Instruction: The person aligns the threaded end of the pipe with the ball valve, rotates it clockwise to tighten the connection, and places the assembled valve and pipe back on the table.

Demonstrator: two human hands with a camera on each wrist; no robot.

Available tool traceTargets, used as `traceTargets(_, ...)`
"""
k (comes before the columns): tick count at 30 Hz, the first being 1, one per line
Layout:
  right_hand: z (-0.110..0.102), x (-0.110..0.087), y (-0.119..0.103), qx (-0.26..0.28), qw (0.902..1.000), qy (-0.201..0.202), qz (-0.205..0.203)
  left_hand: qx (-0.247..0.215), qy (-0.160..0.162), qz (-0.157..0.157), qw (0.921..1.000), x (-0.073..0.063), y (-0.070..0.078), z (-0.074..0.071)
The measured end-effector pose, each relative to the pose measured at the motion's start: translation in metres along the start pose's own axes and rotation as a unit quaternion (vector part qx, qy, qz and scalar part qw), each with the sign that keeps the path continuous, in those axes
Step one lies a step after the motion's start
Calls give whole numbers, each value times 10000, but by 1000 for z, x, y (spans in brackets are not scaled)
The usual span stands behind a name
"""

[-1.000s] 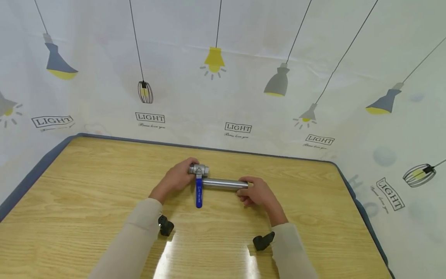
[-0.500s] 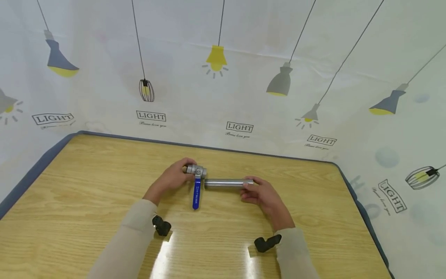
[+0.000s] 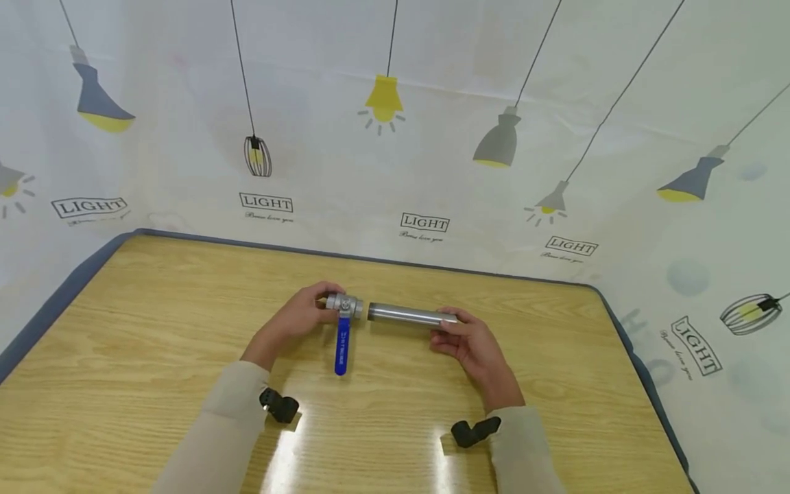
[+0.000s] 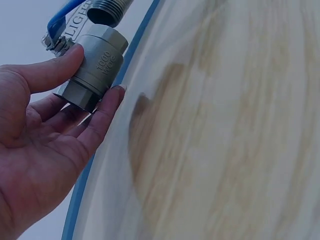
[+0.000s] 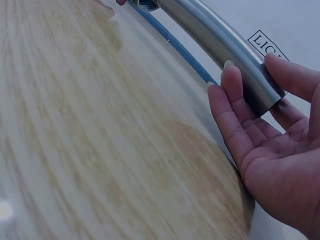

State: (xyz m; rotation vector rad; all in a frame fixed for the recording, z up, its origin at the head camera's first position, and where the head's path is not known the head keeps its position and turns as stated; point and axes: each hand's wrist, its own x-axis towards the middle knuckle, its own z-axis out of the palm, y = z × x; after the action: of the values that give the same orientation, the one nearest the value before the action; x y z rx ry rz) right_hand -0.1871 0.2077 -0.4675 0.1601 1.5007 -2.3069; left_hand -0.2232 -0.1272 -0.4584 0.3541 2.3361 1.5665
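My left hand [image 3: 304, 312] holds a silver ball valve [image 3: 344, 304] by its body, thumb on the near side and fingers behind. The valve's blue lever handle [image 3: 342, 346] points toward me. In the left wrist view the valve body [image 4: 100, 62] shows raised lettering "1000 WOG". My right hand [image 3: 472, 339] grips a silver metal pipe [image 3: 407, 315] near its right end, thumb on one side and fingers on the other, as the right wrist view of the pipe [image 5: 220, 45] shows. The pipe's threaded left end [image 4: 106, 11] faces the valve's opening across a small gap.
A wood-grain table [image 3: 370, 425] with a blue-grey edge [image 3: 345, 259] lies below both hands. Behind it hangs a white backdrop [image 3: 333, 137] printed with lamps and "LIGHT" labels. Black wrist cameras [image 3: 280, 406] sit at the sleeves.
The pipe, earlier overlapping the valve's lever, has drawn to the right and its left end has risen level with the valve's opening. My left hand has shifted slightly left with the valve.
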Motion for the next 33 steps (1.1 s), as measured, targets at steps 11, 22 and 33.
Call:
traceTargets(11, 6, -1, 4, -24, 9994, -97, -328, -467, 137, 258, 9985, -8, 1, 4)
traceTargets(22, 8, 7, 9, -198, 9987, -149, -442, -799, 377, 224, 9958, -13, -1, 8)
traceTargets(33, 11, 5, 8, -499, 9976, -80, -464, -894, 730, -52, 9933, -16, -7, 16)
